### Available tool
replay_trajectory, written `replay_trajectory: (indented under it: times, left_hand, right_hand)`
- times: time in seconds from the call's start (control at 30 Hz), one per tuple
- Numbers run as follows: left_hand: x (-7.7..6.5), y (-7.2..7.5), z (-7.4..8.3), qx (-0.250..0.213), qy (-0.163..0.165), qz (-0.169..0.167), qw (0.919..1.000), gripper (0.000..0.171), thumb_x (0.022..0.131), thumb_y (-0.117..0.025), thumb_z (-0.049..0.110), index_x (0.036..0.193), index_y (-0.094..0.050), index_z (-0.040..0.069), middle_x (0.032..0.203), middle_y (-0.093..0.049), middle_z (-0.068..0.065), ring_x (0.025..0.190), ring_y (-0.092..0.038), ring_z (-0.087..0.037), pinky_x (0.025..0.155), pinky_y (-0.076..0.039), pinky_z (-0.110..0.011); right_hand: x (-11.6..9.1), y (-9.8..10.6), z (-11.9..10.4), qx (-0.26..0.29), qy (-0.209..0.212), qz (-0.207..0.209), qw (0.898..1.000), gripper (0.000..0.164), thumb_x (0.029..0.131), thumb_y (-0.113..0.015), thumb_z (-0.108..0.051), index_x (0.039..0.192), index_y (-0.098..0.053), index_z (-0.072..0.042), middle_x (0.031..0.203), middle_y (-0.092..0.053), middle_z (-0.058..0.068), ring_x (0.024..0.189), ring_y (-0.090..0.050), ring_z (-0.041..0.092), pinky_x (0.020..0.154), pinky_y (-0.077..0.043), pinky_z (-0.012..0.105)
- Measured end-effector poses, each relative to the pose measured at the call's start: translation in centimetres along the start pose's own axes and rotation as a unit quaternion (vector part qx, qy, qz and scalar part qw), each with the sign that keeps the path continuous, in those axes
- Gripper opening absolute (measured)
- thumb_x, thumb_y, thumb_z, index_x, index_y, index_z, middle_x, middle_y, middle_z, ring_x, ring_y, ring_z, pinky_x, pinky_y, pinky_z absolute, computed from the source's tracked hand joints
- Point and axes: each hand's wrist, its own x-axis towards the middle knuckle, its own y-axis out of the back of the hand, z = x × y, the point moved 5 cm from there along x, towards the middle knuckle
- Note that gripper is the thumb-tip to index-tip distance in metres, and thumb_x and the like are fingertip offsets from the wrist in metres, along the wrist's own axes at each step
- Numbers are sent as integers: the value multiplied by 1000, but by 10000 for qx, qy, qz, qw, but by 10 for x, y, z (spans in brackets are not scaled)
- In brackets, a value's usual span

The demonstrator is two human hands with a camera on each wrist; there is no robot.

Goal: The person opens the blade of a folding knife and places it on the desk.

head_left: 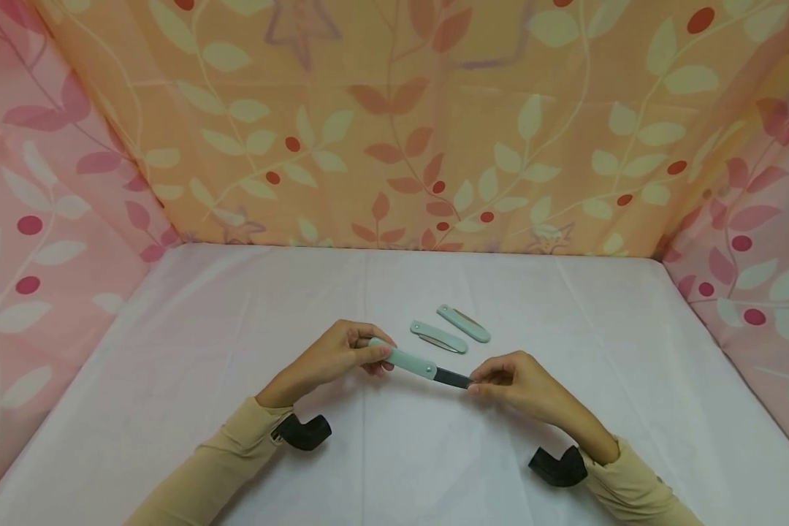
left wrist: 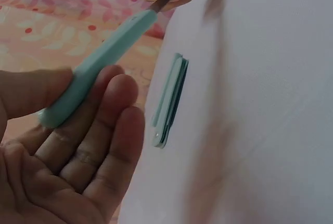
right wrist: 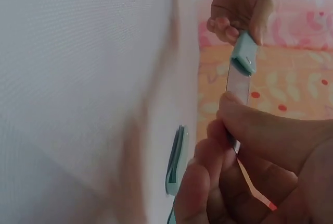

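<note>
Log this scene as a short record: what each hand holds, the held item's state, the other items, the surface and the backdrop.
Left hand: pinches the pale green handle
Right hand: pinches the blade near its tip
Held knife: blade out of the handle, lifted off the cloth
Other items: two folded pale green knives, lying side by side beyond the hands
Surface: white cloth
Backdrop: leaf-patterned fabric, orange behind, pink at the sides
</note>
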Motion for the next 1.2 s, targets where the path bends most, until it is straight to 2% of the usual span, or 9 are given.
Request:
replay_trajectory:
  times: [0.13, 0.27, 0.37, 0.47, 0.67, 0.8, 0.9, 1.03, 1.2]
  left_hand:
    - [-1, -1, -2, 131, 150, -326, 9993, 21, 95, -66, 19, 108, -70, 2, 91, -75, -16, 77, -67, -20, 77, -57, -36]
    - [-2, -3, -4, 428, 162, -645, 9969, 19, 94, -68, 17, 106, -71, 2, 83, -71, -9, 76, -60, -16, 72, -51, -27]
    - [-2, -2, -8, 828, 267, -719, 9936, 18, 92, -70, 20, 104, -74, 6, 77, -64, 1, 74, -54, -13, 66, -43, -22]
    - [-2, -3, -12, 1169, 354, -793, 9893, 16, 90, -73, 23, 101, -75, 11, 74, -59, 4, 73, -49, -12, 64, -38, -21]
    - [-4, -7, -14, 1504, 316, -1088, 9821, 11, 88, -75, 21, 97, -77, 14, 72, -54, 4, 71, -46, -11, 62, -34, -20]
    - [-6, -9, -14, 1616, 373, -1310, 9774, 12, 89, -74, 19, 99, -77, 14, 73, -59, 5, 69, -49, -9, 62, -37, -19]
    - [-7, -9, -15, 1645, 398, -1463, 9747, 13, 89, -73, 14, 100, -77, 10, 75, -64, 4, 68, -51, -7, 62, -38, -19]
    - [-7, -10, -17, 1647, 342, -1540, 9736, 11, 88, -73, 11, 97, -74, 4, 73, -63, 5, 67, -49, -5, 62, -37, -18]
    - [-6, -9, -19, 1837, 335, -1465, 9714, 9, 87, -74, 12, 93, -71, 6, 69, -56, 7, 64, -46, -5, 60, -35, -17]
  right_hand:
    - [0, -2, 2, -2, 60, -230, 9997, 16, 85, -78, -16, 95, -73, -4, 81, -70, 5, 69, -58, 3, 64, -47, 20]
    - [-2, -5, 4, 119, 51, -511, 9986, 15, 85, -78, -15, 93, -72, -3, 80, -70, 5, 69, -58, 2, 63, -45, 20]
    - [-2, -6, 4, 140, 40, -697, 9975, 15, 85, -78, -15, 92, -72, -3, 80, -71, 6, 68, -57, 2, 62, -45, 20]
    - [-3, -7, 4, 101, 54, -823, 9965, 14, 86, -77, -14, 92, -73, -3, 79, -71, 7, 68, -56, 1, 62, -44, 19]
    - [-4, -8, 6, -96, 119, -1022, 9946, 13, 87, -76, -17, 93, -75, -5, 78, -70, 3, 69, -52, 0, 62, -43, 18]
    - [-4, -9, 5, -243, 156, -1115, 9933, 12, 88, -74, -18, 93, -76, -8, 79, -69, 0, 71, -49, 0, 62, -41, 18]
    - [-4, -9, 6, -276, 120, -1161, 9928, 11, 89, -73, -18, 94, -76, -8, 79, -69, -1, 71, -49, 1, 62, -40, 18]
    - [-3, -11, 9, -251, 83, -1193, 9925, 11, 89, -74, -17, 93, -75, -7, 80, -70, -1, 72, -53, 0, 64, -43, 18]
    - [-3, -11, 10, -385, 71, -1122, 9929, 10, 88, -75, -19, 90, -74, -9, 80, -70, -4, 72, -57, 0, 66, -46, 18]
